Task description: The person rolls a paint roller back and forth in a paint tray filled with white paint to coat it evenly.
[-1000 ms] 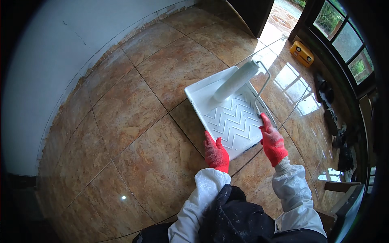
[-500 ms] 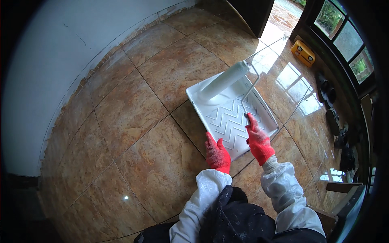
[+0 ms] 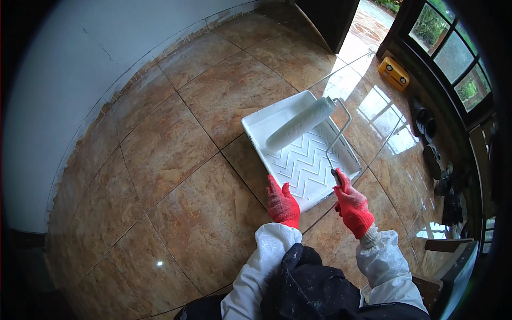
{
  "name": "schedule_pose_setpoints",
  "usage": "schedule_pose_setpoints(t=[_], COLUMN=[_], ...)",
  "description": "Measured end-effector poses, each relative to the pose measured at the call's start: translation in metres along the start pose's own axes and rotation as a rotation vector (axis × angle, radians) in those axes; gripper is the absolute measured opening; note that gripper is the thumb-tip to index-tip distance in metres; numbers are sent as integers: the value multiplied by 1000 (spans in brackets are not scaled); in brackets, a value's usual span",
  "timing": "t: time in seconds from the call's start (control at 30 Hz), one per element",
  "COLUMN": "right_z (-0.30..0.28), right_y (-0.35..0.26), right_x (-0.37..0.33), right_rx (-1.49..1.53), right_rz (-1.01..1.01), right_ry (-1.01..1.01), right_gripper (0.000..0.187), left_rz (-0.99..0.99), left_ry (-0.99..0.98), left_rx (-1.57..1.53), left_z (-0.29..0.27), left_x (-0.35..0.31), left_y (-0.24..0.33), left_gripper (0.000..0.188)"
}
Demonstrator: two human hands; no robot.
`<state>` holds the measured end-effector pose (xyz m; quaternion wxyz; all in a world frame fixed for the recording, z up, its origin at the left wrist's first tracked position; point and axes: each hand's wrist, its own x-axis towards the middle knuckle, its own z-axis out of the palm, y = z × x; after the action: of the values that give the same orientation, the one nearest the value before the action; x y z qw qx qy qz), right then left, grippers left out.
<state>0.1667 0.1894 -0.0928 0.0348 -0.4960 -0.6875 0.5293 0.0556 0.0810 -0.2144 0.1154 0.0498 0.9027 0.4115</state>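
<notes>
A white paint tray point(image 3: 262, 118) with a zigzag-ribbed slope lies in front of me, white paint wetting its inside. My left hand point(image 3: 283, 204), in a red glove, grips the tray's near left edge, thumb on the inner side and fingers outside. My right hand point(image 3: 352, 205), in a matching glove, is closed round the dark handle of a paint roller point(image 3: 301, 126). The roller's white sleeve slants across the tray over the ribs, its left end lower than its right. Its bent wire frame runs from the sleeve's right end to my hand. Most of the handle is hidden by the glove.
Brown tiled floor point(image 3: 176, 208) surrounds the tray. A white wall point(image 3: 58, 101) curves along the left. Far right are an open dark door point(image 3: 330, 24), a yellow case point(image 3: 393, 73) and several dark shoes point(image 3: 433, 160) beside the windowed door. A wooden piece of furniture point(image 3: 448, 245) stands at lower right.
My right hand has come nearer to me and slightly right, drawing the roller from the tray's far end toward the ribbed slope. The left hand keeps its grip on the tray edge.
</notes>
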Motion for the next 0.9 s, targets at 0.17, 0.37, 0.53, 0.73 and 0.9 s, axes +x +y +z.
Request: schedule_pose_setpoints(t=[0.17, 0.37, 0.53, 0.73, 0.9], right_z=[-19, -29, -25, -24, -21], right_y=[-4, 11, 16, 16, 14], right_x=[-19, -24, -25, -28, -26], right_rx=[70, 71, 150, 169, 141], right_rz=[167, 338, 357, 298, 359], right_ry=[-11, -22, 14, -81, -44], right_gripper=[45, 35, 34, 35, 32], left_rz=[38, 103, 119, 108, 116], left_ry=[43, 140, 144, 159, 178], left_rx=[-11, 89, 85, 117, 114], left_z=[0, 11, 12, 13, 11], left_x=[2, 1, 2, 1, 1], left_y=[-4, -12, -15, -14, -14], left_gripper=[57, 56, 56, 58, 60])
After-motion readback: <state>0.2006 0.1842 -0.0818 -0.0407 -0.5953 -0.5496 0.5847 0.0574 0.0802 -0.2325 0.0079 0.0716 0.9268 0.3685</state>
